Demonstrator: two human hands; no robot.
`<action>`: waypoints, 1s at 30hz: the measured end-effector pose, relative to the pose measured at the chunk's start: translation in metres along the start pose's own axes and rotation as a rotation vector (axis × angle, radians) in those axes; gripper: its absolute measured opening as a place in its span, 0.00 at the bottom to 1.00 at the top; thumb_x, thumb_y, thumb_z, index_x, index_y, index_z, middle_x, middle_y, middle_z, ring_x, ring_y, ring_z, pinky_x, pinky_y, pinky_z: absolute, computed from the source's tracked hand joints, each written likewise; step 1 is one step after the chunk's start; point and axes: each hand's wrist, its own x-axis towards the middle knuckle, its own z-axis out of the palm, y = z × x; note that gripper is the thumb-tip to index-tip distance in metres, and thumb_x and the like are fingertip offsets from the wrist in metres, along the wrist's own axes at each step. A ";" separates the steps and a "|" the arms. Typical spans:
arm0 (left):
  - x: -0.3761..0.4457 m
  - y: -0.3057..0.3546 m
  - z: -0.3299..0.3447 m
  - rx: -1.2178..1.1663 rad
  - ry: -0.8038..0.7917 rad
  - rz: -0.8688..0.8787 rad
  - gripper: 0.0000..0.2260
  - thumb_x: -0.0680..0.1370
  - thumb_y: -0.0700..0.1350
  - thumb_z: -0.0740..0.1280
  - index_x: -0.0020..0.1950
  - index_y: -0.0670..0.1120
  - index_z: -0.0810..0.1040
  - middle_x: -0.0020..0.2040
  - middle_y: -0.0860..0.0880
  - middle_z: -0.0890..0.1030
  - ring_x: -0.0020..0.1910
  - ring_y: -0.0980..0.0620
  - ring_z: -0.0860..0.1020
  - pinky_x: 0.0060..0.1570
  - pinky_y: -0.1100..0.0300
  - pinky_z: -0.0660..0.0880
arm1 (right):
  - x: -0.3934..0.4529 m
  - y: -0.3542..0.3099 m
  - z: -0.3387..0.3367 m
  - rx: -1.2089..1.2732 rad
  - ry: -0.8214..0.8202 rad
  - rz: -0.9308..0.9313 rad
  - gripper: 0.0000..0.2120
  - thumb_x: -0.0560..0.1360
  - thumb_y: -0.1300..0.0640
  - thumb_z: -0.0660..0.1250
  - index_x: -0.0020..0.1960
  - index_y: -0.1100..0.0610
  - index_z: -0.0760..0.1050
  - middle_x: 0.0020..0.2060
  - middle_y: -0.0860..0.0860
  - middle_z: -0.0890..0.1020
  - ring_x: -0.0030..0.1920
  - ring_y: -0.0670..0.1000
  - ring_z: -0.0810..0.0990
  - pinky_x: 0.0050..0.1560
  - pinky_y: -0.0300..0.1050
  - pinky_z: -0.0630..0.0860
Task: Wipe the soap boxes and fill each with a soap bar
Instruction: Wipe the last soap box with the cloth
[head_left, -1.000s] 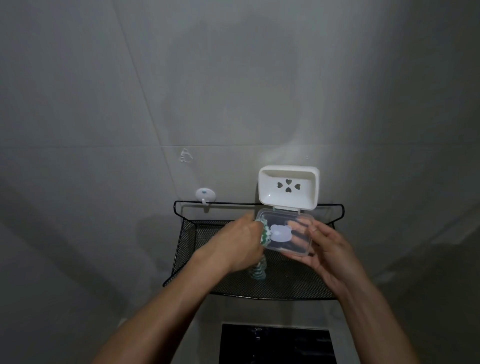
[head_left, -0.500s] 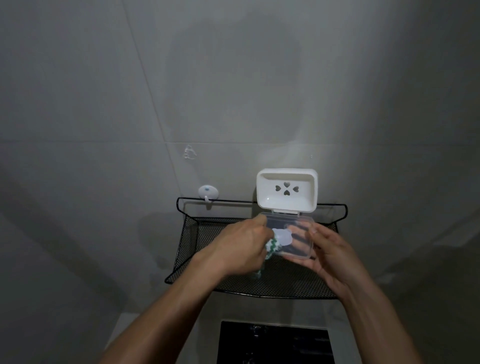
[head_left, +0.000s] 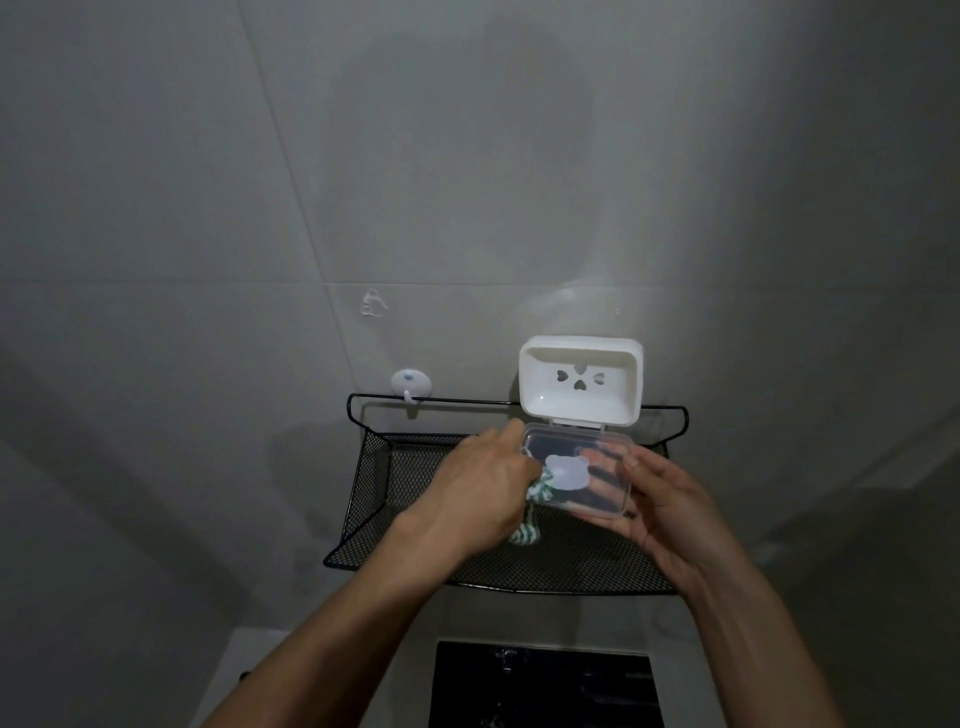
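Observation:
A soap box stands open above the black mesh shelf (head_left: 384, 499). Its white tray half (head_left: 582, 382), with heart-shaped holes, is tilted up toward the wall. The hinged clear lid (head_left: 576, 470) carries a pale bear-shaped patch. My right hand (head_left: 670, 509) holds the clear lid from below and from the right. Balled in my left hand (head_left: 483, 493) is a green-and-white striped cloth (head_left: 524, 535), pressed against the lid's left edge; its tail hangs below my fist. No soap bar is in view.
The shelf is fixed to a grey tiled wall. A small white hook (head_left: 410, 387) sits on the wall above the shelf's back rail, with a clear hook (head_left: 373, 304) higher up. A dark rectangular opening (head_left: 540, 686) lies below the shelf.
My left hand with the cloth has slid slightly across the clear lid's left side. The box and my right hand stay almost where they were.

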 end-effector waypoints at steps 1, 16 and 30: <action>0.000 0.001 0.002 0.009 0.019 -0.027 0.08 0.81 0.46 0.62 0.53 0.46 0.79 0.48 0.50 0.68 0.47 0.51 0.71 0.48 0.56 0.71 | 0.000 0.001 0.000 0.001 0.006 0.002 0.12 0.83 0.62 0.59 0.62 0.65 0.76 0.55 0.62 0.85 0.53 0.62 0.86 0.41 0.55 0.84; -0.020 -0.035 0.053 0.006 -0.083 -0.420 0.13 0.74 0.47 0.73 0.57 0.48 0.79 0.53 0.50 0.77 0.50 0.49 0.78 0.48 0.53 0.78 | 0.001 -0.005 -0.012 0.060 0.051 -0.028 0.14 0.82 0.60 0.60 0.65 0.63 0.76 0.58 0.60 0.84 0.57 0.61 0.84 0.47 0.59 0.84; -0.023 -0.005 0.033 -0.893 0.080 -0.517 0.12 0.74 0.45 0.74 0.56 0.47 0.80 0.52 0.49 0.81 0.51 0.51 0.79 0.47 0.67 0.77 | 0.002 0.006 0.004 0.062 -0.053 -0.073 0.22 0.68 0.61 0.73 0.61 0.63 0.78 0.58 0.59 0.84 0.57 0.55 0.85 0.50 0.46 0.84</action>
